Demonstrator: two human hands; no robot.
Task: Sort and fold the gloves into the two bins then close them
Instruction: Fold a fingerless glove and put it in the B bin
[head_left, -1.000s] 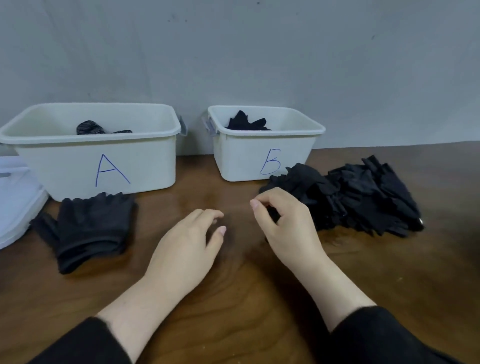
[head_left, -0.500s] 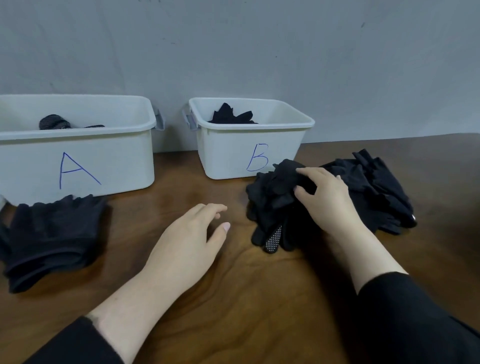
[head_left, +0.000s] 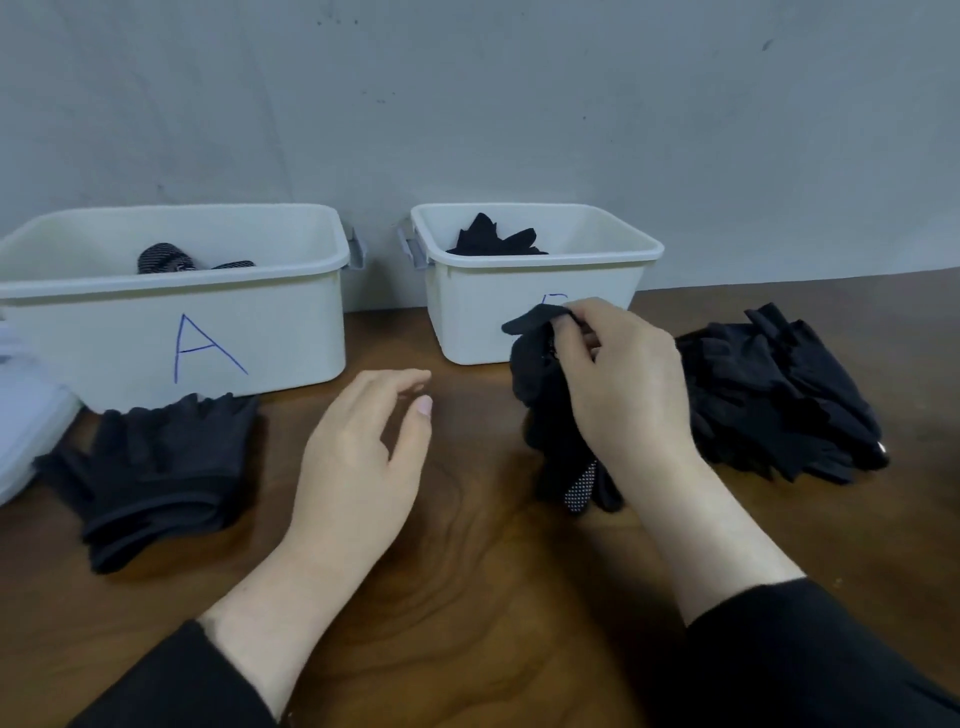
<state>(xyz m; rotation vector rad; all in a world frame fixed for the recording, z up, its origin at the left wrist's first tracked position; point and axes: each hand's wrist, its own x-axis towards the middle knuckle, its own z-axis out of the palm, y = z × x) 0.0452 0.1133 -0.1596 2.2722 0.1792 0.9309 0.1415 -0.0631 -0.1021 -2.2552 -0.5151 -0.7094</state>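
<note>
My right hand (head_left: 618, 384) grips a black glove (head_left: 550, 410) in front of bin B (head_left: 535, 291), hiding most of its letter; the glove's dotted tip (head_left: 582, 488) hangs to the worktop (head_left: 467, 571). My left hand (head_left: 363, 457) is relaxed, holding nothing. Bin A (head_left: 171, 306) is cut off at left; both bins' contents are barely visible. Gloves lie piled right (head_left: 779, 400) and stacked left (head_left: 156, 467).

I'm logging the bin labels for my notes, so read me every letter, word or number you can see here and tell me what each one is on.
"A": hand-drawn in blue on the front of the left white bin.
Blue mark on the front of the right white bin: only its top stroke shows; the right hand and the black glove it holds cover the rest, so it cannot be read.
No other text, brand or number is visible.
</note>
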